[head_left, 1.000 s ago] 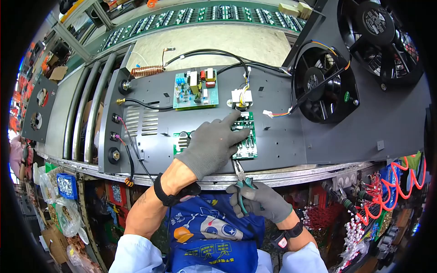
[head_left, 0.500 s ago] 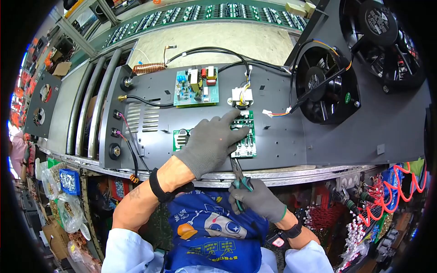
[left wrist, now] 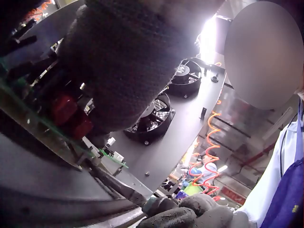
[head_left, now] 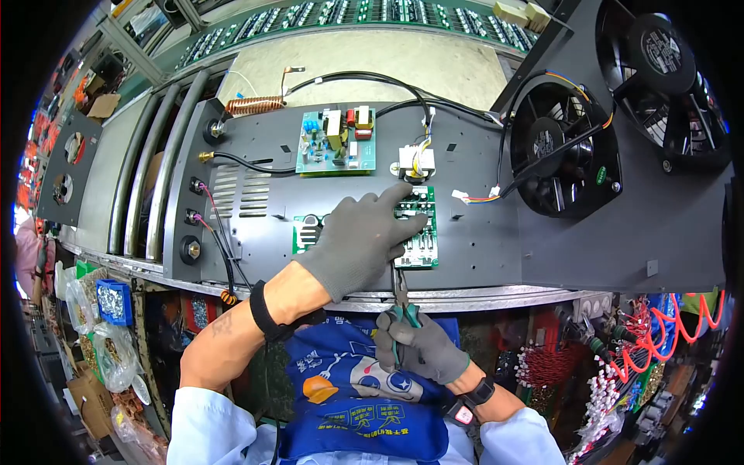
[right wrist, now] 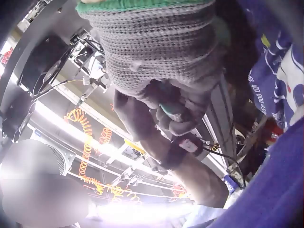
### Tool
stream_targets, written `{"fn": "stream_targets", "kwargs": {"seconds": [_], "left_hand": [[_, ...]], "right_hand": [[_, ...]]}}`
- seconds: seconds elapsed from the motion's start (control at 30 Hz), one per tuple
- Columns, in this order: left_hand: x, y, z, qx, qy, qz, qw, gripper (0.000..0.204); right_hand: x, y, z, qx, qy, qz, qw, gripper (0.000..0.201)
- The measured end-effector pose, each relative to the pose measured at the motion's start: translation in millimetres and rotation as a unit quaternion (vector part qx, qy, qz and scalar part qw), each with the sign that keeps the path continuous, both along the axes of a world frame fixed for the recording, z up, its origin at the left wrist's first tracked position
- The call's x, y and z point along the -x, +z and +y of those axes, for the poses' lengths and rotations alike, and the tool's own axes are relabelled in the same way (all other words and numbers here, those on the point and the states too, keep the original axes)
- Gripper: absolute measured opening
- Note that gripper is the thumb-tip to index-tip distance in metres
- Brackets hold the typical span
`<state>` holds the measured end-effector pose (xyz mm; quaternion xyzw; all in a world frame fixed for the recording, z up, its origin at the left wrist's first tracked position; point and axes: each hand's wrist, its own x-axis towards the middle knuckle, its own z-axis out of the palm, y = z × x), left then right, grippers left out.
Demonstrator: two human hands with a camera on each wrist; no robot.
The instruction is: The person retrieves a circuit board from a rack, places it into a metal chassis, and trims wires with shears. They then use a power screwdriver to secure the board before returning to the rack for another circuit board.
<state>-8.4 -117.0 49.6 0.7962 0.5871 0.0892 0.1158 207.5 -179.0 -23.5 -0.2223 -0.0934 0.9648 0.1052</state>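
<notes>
My left hand (head_left: 356, 242), in a grey knit glove, rests over a small green circuit board (head_left: 419, 240) on a dark metal chassis. Its extended forefinger touches the board's upper edge, and the thumb lies across the middle. Below, my gloved right hand (head_left: 425, 349) grips pliers with teal handles (head_left: 404, 313). The pliers point upward, their nose at the board's lower left corner; the left wrist view shows the nose (left wrist: 118, 186) close by the board's edge. Another green board (head_left: 303, 235) is partly hidden by the left hand.
A larger board (head_left: 335, 143) with tall components and a white transformer (head_left: 416, 161) stand behind on the chassis. Black fans (head_left: 554, 147) are at the right, with a loose white connector (head_left: 460, 197). Black cables (head_left: 349, 76) loop behind. Metal rollers (head_left: 147, 170) lie left; parts bins (head_left: 115, 302) hang below.
My right hand has shifted left with the pliers, which now stand more upright, their nose up at the board's lower corner. The left hand stays on the board.
</notes>
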Motion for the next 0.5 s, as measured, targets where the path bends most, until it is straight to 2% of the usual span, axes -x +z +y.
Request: {"fn": "stream_targets", "kwargs": {"seconds": [0.1,0.2,0.3,0.5], "left_hand": [[-0.3,0.1,-2.0,-0.001,0.007,-0.016,1.000,0.039],[-0.5,-4.2,-2.6,-0.015,0.000,-0.016,1.000,0.039],[0.6,-4.4,-2.3,-0.016,-0.003,-0.020,1.000,0.040],[-0.1,-3.2,-2.1,-0.015,-0.001,-0.012,1.000,0.039]], "right_hand": [[1.5,-2.8,-5.3,0.009,-0.022,0.030,0.999,0.024],[9.7,-0.2,-18.3,0.042,-0.046,0.000,0.998,0.027],[21.9,1.0,-27.2,0.068,-0.085,0.089,0.990,0.028],[40.2,9.6,-39.0,0.093,-0.132,0.089,0.983,0.021]]}}
